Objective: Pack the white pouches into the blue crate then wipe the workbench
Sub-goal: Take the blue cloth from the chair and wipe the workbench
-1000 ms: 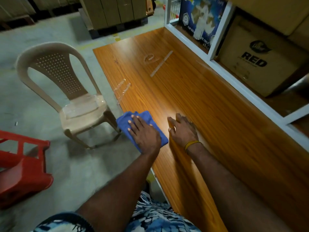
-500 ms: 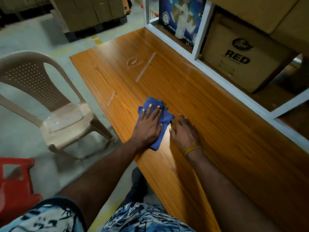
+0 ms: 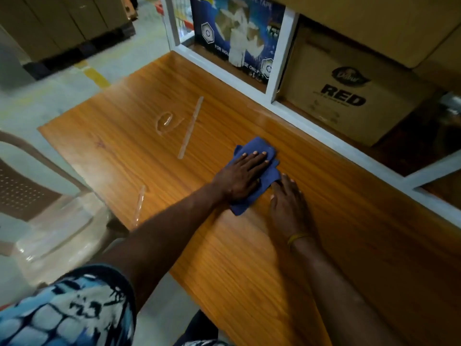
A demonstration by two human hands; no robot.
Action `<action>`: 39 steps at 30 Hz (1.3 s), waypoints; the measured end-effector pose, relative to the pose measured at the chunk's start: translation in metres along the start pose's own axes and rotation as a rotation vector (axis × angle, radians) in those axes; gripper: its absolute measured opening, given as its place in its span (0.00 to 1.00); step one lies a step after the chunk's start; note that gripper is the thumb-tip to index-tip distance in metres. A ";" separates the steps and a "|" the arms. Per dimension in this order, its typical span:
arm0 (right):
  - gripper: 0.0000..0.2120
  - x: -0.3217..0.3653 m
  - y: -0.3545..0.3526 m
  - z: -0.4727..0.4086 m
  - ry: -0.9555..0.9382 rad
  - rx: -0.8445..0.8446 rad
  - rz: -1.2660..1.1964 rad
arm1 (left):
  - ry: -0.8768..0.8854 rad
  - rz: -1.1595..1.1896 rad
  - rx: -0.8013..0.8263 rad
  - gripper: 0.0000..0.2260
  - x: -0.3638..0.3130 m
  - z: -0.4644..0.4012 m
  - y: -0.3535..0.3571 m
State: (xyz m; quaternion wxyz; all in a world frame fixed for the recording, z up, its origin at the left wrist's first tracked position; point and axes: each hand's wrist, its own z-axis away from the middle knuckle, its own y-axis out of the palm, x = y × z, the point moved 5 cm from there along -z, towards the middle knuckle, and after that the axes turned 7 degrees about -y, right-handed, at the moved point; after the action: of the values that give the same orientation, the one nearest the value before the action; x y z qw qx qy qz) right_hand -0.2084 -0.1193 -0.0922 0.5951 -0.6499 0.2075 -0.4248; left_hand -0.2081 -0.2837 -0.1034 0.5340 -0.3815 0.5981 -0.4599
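Observation:
A folded blue cloth lies on the orange wooden workbench, a little past its middle. My left hand presses flat on the cloth with fingers spread, covering most of it. My right hand rests flat on the bare wood just right of the cloth, its fingertips touching the cloth's edge, a yellow band on the wrist. Neither white pouches nor a blue crate are in view.
Strips of clear tape lie on the bench: a long one, a curled one, one at the front edge. A white shelf frame with a "RED" carton lines the back. A beige plastic chair stands left.
My left hand has slid the blue cloth from the bench's front edge away from me toward the shelf. My right hand has stayed flat beside it. The camera has shifted right.

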 end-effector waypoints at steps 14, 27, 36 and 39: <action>0.26 -0.021 -0.010 -0.109 0.132 -0.044 0.009 | 0.285 -0.013 0.120 0.28 0.046 -0.149 -0.011; 0.32 -0.009 -0.013 -0.138 0.189 0.026 0.020 | -0.211 -0.041 -0.036 0.26 0.090 -0.147 -0.027; 0.27 0.028 -0.003 -0.163 0.148 0.079 0.049 | -0.707 0.028 -0.194 0.26 0.173 -0.096 -0.056; 0.27 0.052 0.002 -0.166 0.099 0.076 0.063 | -0.816 0.035 -0.220 0.26 0.177 -0.072 -0.054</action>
State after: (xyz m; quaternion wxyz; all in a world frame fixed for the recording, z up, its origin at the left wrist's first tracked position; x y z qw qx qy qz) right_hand -0.3124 -0.2592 -0.0898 0.6214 -0.5983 0.2407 -0.4450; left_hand -0.3062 -0.4564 -0.1018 0.6910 -0.5766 0.3896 -0.1955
